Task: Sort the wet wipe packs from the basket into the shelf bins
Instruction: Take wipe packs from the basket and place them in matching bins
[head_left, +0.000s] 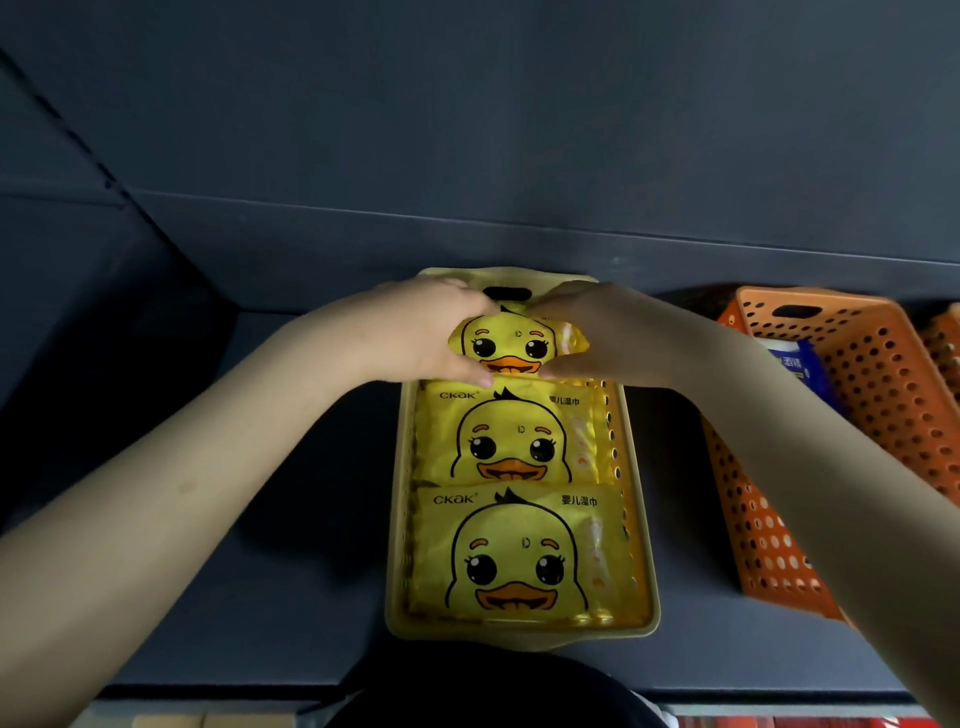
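Hands meet just above the centre of the frame, over the upper end of a yellow bin (397, 519) that sits on a dark shelf (260, 571). The left hand (415, 327) and the right hand (597, 332) grasp the top duck pack (511, 343) from either side: fingers (556, 304) curl over its upper edge and both thumbs press along its lower edge, so its side edges are hidden and only the duck face shows between them. This pack is inside the bin at its upper end, just below the dark handle slot in the bin's end wall. Below it the middle duck pack (511, 436) and the bottom duck pack (519, 551) lie flat, face up, in one row, each touching the next and filling the bin almost wall to wall. At the right of the frame stands an orange bin (857, 395) with perforated walls, near the yellow one but apart from it, and a blue pack (797, 364) lies inside it. The right forearm crosses in front of the orange bin's left wall and covers part of the blue pack. A dark back panel (467, 130) fills the upper half of the frame, and dark clothing (483, 696) shows at the bottom edge.
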